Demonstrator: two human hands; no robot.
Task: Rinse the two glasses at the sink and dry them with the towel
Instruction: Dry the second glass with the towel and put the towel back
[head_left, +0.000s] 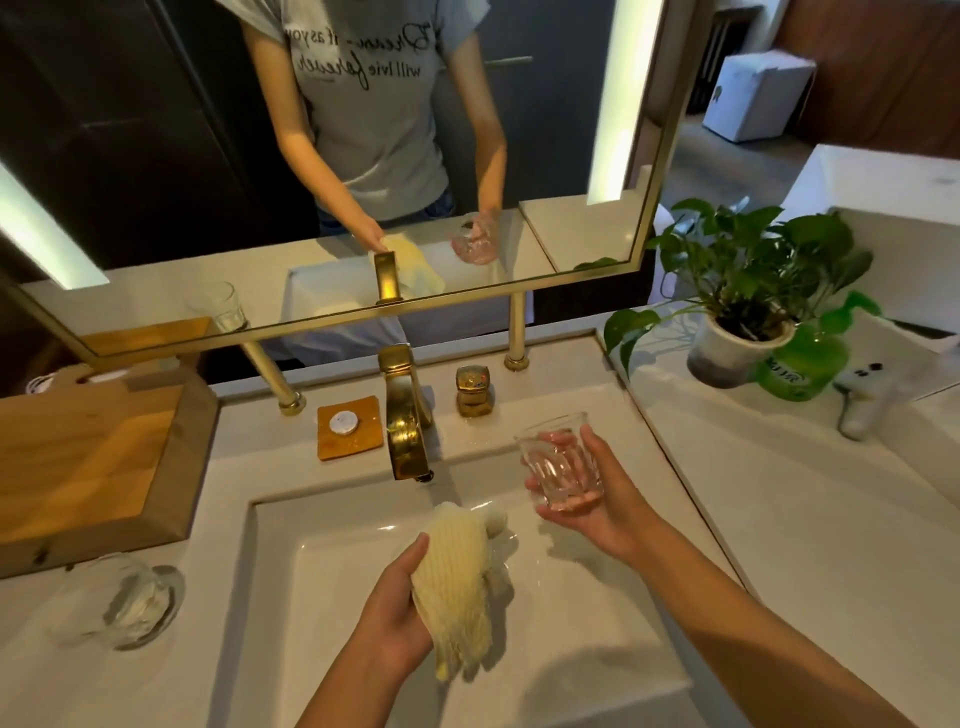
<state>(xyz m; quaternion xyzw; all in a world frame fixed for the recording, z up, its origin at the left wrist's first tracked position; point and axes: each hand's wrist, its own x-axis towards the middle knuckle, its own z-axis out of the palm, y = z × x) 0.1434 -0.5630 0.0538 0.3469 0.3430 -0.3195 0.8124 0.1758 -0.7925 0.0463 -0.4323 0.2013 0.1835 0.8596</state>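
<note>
Left hand (400, 608) clutching towel (457, 571) over open sink (270, 571), right hand (597, 499) cupping upright glass (561, 462) near basin's right edge.

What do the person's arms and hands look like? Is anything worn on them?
Both forearms are bare: no sleeves reach them. The left hand and right hand wear no gloves, and no rings, watch or bracelet show. In the mirror, short grey T-shirt sleeves end above the elbows.

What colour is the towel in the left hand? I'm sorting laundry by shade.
Pale cream-yellow; the towel in the left hand shows best in the head view.
</note>
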